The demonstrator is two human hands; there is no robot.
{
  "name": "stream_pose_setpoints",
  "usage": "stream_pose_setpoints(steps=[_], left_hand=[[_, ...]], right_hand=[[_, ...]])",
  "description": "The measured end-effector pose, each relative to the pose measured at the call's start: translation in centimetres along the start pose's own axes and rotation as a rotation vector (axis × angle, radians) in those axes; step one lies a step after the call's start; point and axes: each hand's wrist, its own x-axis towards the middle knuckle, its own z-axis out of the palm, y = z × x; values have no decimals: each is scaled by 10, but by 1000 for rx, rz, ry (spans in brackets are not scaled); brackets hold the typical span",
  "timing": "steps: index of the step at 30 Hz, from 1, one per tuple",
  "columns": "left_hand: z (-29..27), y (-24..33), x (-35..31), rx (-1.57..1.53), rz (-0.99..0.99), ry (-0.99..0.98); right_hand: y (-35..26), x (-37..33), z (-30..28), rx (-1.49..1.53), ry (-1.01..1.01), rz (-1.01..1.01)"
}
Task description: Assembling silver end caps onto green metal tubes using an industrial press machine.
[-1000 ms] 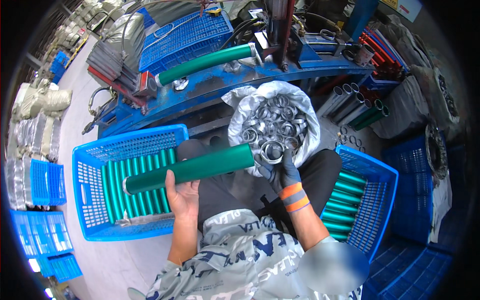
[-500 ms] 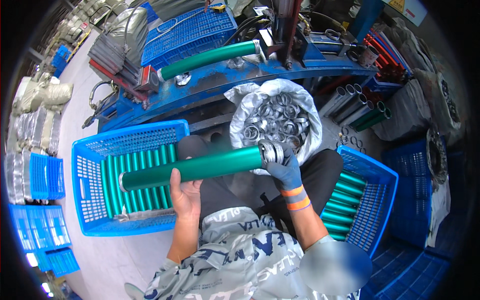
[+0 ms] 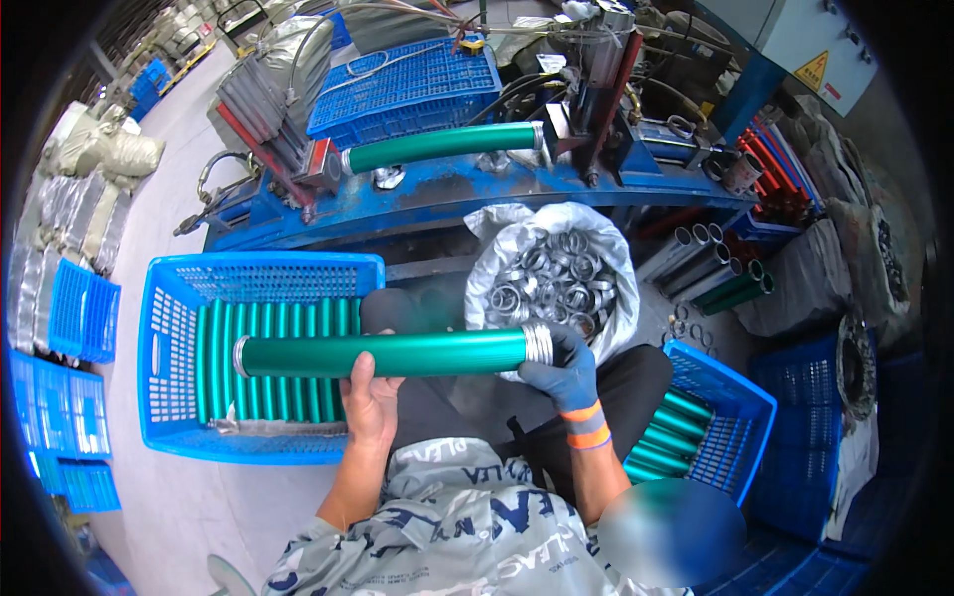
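My bare left hand (image 3: 372,397) holds a shiny green metal tube (image 3: 407,355) from below, near its middle, with the thumb up its near side. The tube lies nearly level across my lap. At its right end is a silver threaded ring (image 3: 538,346), flush against the green part. My right hand (image 3: 564,372), in a dark blue-grey glove with an orange cuff, is closed round that ring. Some of its fingers are hidden behind the ring. Just beyond, a white sack (image 3: 621,260) holds many loose silver rings (image 3: 552,283).
Blue crates with green tubes stand at left (image 3: 154,397) and right (image 3: 760,437). Ahead, a blue machine bench (image 3: 427,204) carries another green tube (image 3: 447,147) between its clamps. Upright grey pipes (image 3: 676,248) stand right of the sack, with a few rings on the floor.
The silver ring, tilted and partly apart from the tube's end before, now sits straight against it. The tube has levelled out, its right end lower in view. The head view has shifted a little.
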Motion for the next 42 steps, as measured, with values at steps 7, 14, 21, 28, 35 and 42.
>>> stream_pose_setpoints(steps=[7,14,21,28,35,42], left_hand=[[-4,-13,27,1,-2,-9],[1,-5,61,-317,-230,61],[-16,23,104,-232,-114,48],[-48,27,129,-259,-122,170],[-40,-2,179,-172,-125,145],[103,-43,279,-175,-139,-82]], right_hand=[[-12,24,-8,-11,91,44],[44,77,-109,-1070,114,1],[-35,253,4,-1168,170,-440],[-38,417,100,-1842,203,-766],[-61,437,84,-1740,148,-953],[-166,252,39,-523,281,-871]])
